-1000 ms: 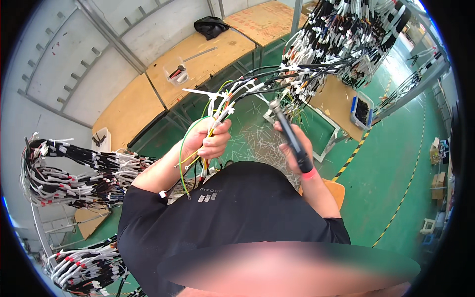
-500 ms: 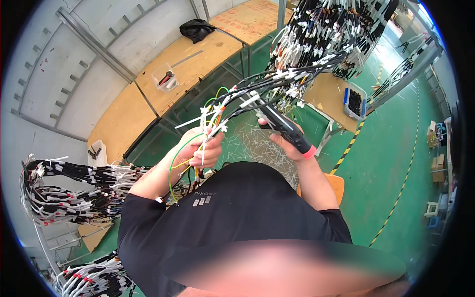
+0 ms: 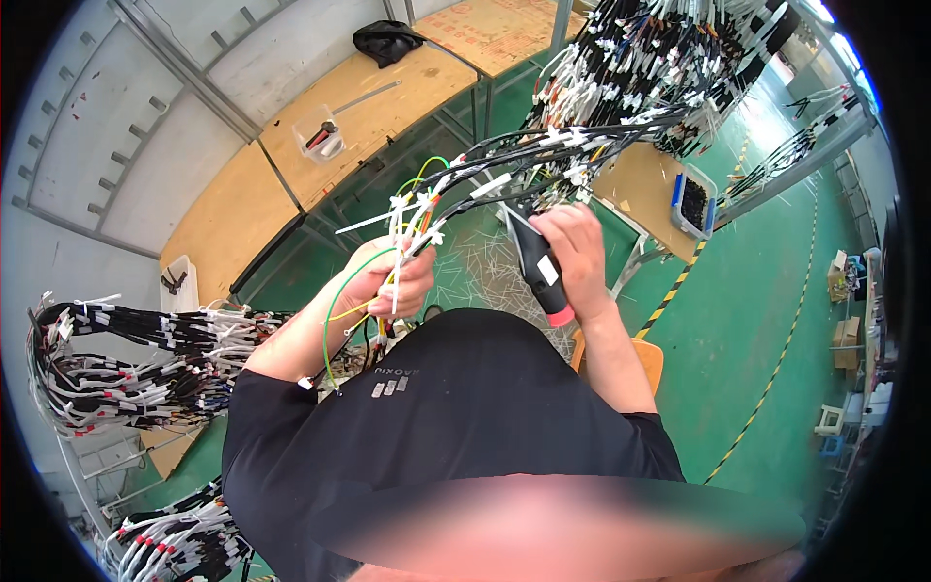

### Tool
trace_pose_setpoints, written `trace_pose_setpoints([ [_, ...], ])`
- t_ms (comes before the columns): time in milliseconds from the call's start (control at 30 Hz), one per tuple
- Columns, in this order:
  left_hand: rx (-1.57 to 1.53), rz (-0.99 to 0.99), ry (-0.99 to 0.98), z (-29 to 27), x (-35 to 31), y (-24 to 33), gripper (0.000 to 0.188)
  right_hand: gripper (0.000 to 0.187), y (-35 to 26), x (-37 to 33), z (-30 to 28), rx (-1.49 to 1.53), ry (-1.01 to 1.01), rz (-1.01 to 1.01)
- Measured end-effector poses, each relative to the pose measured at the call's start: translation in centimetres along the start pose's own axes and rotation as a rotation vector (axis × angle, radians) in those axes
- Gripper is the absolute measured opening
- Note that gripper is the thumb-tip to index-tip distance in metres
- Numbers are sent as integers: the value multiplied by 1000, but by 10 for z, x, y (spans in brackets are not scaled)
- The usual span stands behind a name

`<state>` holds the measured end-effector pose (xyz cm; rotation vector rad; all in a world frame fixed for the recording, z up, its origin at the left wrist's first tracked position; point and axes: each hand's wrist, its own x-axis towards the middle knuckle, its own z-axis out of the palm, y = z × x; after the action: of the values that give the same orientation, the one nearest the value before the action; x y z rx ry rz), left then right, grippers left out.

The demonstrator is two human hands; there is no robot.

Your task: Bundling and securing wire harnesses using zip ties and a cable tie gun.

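Observation:
My left hand (image 3: 400, 283) is closed around a wire harness (image 3: 424, 215) near its left end. Loose green and yellow wires (image 3: 341, 303) hang below that fist, and white cable ties with long uncut tails (image 3: 396, 262) stick out beside it. From there the harness's black cables run up and right towards a hanging mass of cables. My right hand (image 3: 574, 254) grips a black cable tie gun (image 3: 535, 262) with a pinkish-red end cap, tilted so its nose points up at the harness. Whether the nose touches a tie cannot be made out.
Hanging cable bundles (image 3: 630, 73) fill the upper right; more bundles (image 3: 175, 364) hang at the left. A wooden bench (image 3: 339, 126) carries a clear tool box (image 3: 318, 136). A blue-edged bin (image 3: 692, 202) of small black parts stands right. Cut tie tails (image 3: 490, 267) litter the floor.
My right hand has turned the cable tie gun steeper and shifted its handle left, with the fingers now over its upper side. My left hand keeps its hold on the harness.

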<state>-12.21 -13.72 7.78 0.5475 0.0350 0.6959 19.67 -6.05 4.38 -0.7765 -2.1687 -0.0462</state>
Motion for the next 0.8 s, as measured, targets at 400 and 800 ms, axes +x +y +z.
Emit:
trace_pose_setpoints([
  [400, 206, 88, 456, 10, 4, 12, 36, 32, -22, -4, -4, 82, -77, 3],
  [800, 130, 20, 232, 0, 1, 12, 45, 40, 23, -58, 30, 954, -16, 594],
])
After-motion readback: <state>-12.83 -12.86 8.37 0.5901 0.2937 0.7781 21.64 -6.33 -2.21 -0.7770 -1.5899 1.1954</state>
